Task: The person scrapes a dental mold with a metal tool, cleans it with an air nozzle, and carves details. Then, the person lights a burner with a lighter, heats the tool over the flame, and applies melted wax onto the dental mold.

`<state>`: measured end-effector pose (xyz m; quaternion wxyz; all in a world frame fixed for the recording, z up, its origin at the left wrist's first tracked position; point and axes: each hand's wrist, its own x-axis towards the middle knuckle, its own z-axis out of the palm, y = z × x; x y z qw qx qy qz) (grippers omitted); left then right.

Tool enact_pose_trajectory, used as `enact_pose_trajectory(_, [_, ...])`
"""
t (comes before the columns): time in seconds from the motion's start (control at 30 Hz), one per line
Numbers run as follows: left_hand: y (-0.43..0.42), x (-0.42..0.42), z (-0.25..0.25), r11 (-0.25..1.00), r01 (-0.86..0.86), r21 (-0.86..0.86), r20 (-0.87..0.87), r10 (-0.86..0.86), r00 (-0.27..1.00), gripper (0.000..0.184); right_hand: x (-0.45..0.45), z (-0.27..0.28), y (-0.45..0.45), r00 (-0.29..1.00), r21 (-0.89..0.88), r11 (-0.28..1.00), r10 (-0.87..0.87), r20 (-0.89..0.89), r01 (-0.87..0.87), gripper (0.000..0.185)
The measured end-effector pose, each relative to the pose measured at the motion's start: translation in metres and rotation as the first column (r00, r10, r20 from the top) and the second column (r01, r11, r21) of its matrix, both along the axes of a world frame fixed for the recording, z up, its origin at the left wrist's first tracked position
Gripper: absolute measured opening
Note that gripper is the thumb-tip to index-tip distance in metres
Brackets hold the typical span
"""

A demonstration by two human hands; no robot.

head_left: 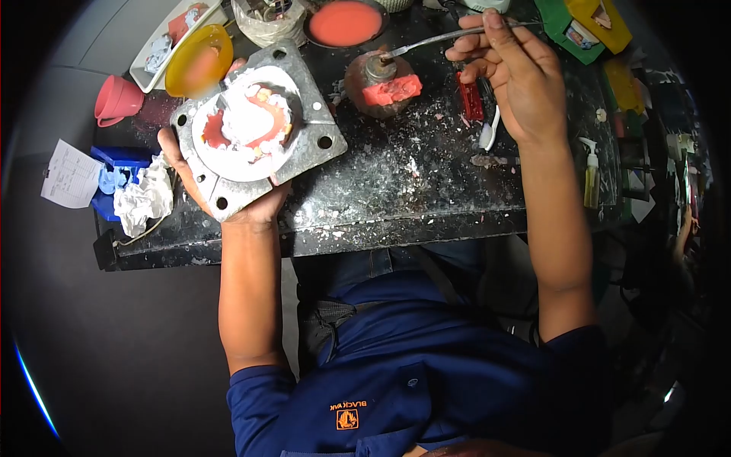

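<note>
My left hand (259, 207) holds a grey metal flask (311, 103) from below, its fingers round the left and far edges. White plaster (204, 160) fills the flask, with a horseshoe of red and pink wax (270, 135) and teeth in it. Between the thumb and fingers of my right hand (514, 68) is a thin metal tool (442, 36). Its tip is at the top of a round burner (379, 70), where a flame cannot be made out. A block of pink wax (392, 90) lies against the burner's near side.
A pink cup (119, 100), yellow bowl (209, 61) and white tray (148, 70) stand at the left. Crumpled white material (145, 196) lies near a paper sheet (71, 175). A pink-filled dish (344, 23) is at the back, a pump bottle (592, 175) at the right.
</note>
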<state>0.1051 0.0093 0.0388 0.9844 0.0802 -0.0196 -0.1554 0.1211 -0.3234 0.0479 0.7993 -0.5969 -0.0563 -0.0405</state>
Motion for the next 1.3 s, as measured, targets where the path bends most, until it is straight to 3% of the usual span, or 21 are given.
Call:
enact_pose_trajectory(0.07, [-0.012,-0.002,0.007,0.865,-0.210,0.456,-0.016,0.244,0.970,0.098,-0.006,0.005,0.004,0.996,-0.133,0.989,-0.054,0.078,0.064,0.034])
enact_pose_trajectory(0.1, [-0.007,-0.001,0.001,0.863,-0.214,0.457,-0.018,0.249,0.968,0.098,-0.009,0.007,0.002,0.996,-0.133,0.989,-0.049,0.076,0.059,0.034])
enact_pose_trajectory(0.13, [0.001,0.002,-0.010,0.973,-0.070,0.220,0.088,0.052,0.995,0.097,-0.011,0.009,0.000,0.995,-0.097,0.995,0.017,0.099,-0.007,0.034])
enact_pose_trajectory(0.17, [0.007,0.005,-0.017,0.993,0.115,-0.005,0.238,-0.111,0.965,0.097,-0.013,0.011,0.002,0.988,-0.059,0.995,0.086,0.125,-0.079,0.034])
enact_pose_trajectory(0.2, [0.008,0.007,-0.017,0.987,0.160,-0.004,0.282,-0.153,0.947,0.097,-0.020,0.018,0.010,0.992,-0.062,0.996,0.063,0.108,-0.056,0.032])
enact_pose_trajectory(0.27, [0.001,0.003,-0.010,0.995,-0.042,0.087,0.121,0.032,0.992,0.098,-0.029,0.022,0.016,0.981,-0.159,0.983,0.119,0.156,-0.094,0.032])
enact_pose_trajectory(0.3, [0.001,0.002,-0.008,0.993,-0.047,0.106,0.065,0.040,0.997,0.099,-0.031,0.021,0.020,0.959,-0.138,0.977,0.188,0.214,-0.161,0.032])
enact_pose_trajectory(0.4, [0.002,0.000,-0.014,0.998,0.064,-0.011,0.110,-0.062,0.992,0.097,-0.038,0.023,0.041,0.908,-0.203,0.953,0.280,0.313,-0.224,0.030])
enact_pose_trajectory(0.43, [0.005,0.005,-0.018,0.990,0.138,0.014,0.208,-0.138,0.968,0.093,-0.042,0.024,0.050,0.899,-0.201,0.955,0.277,0.339,-0.218,0.029])
enact_pose_trajectory(0.53, [-0.001,0.001,-0.011,0.999,0.044,0.000,0.063,-0.044,0.997,0.091,-0.046,0.018,0.063,0.863,-0.252,0.951,0.276,0.424,-0.180,0.028])
enact_pose_trajectory(0.63, [0.001,0.002,-0.016,0.997,0.072,-0.016,0.098,-0.070,0.993,0.088,-0.046,0.018,0.073,0.815,-0.306,0.942,0.285,0.505,-0.140,0.027])
enact_pose_trajectory(0.9, [-0.001,-0.001,-0.013,0.999,0.047,0.009,0.083,-0.048,0.995,0.087,-0.049,0.010,0.078,0.818,-0.330,0.935,0.289,0.498,-0.130,0.027])
enact_pose_trajectory(0.97, [0.005,0.004,-0.022,0.993,0.110,0.035,0.203,-0.114,0.973,0.085,-0.049,0.010,0.078,0.808,-0.369,0.922,0.306,0.503,-0.120,0.027])
enact_pose_trajectory(1.1, [0.009,0.006,-0.025,0.981,0.193,-0.003,0.224,-0.187,0.956,0.088,-0.050,0.010,0.078,0.800,-0.388,0.916,0.305,0.517,-0.099,0.026])
enact_pose_trajectory(1.3, [-0.002,-0.002,-0.011,0.999,0.044,-0.007,0.063,-0.043,0.997,0.083,-0.050,0.011,0.079,0.790,-0.415,0.907,0.305,0.532,-0.071,0.027])
